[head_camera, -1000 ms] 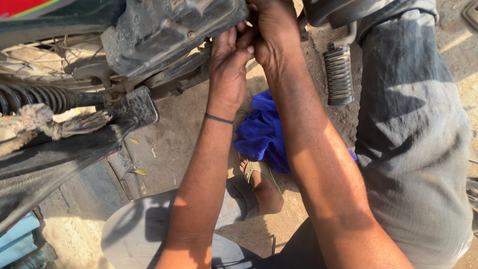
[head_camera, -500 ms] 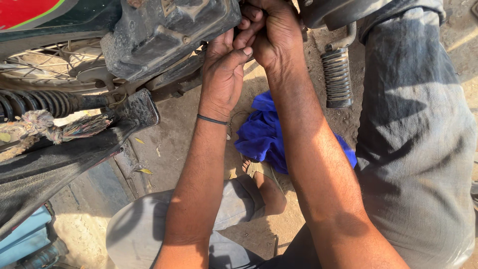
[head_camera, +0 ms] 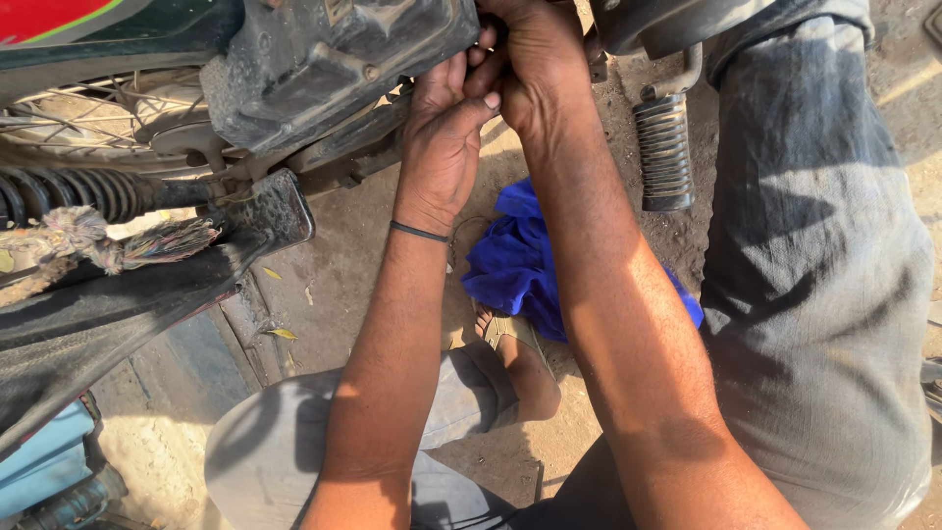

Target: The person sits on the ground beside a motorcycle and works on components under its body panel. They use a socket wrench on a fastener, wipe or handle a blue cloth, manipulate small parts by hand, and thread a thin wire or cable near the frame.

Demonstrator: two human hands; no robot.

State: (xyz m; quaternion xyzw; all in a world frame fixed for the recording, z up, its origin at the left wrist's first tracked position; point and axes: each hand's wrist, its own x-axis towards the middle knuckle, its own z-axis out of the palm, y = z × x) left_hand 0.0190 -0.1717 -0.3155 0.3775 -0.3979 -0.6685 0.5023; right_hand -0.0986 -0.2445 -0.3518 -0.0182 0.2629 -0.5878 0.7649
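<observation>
Both hands, left hand [head_camera: 442,128] and right hand [head_camera: 530,59], sit bunched at the grimy dark metal engine casing [head_camera: 334,59]; can't tell what they're gripping, probably something small.

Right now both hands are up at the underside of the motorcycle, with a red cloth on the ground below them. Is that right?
Not quite: the cloth is blue, not red, as the head view shows. The rest holds: the left hand and right hand are together up at the underside of the motorcycle, and the cloth lies on the dirt ground below them.
</observation>
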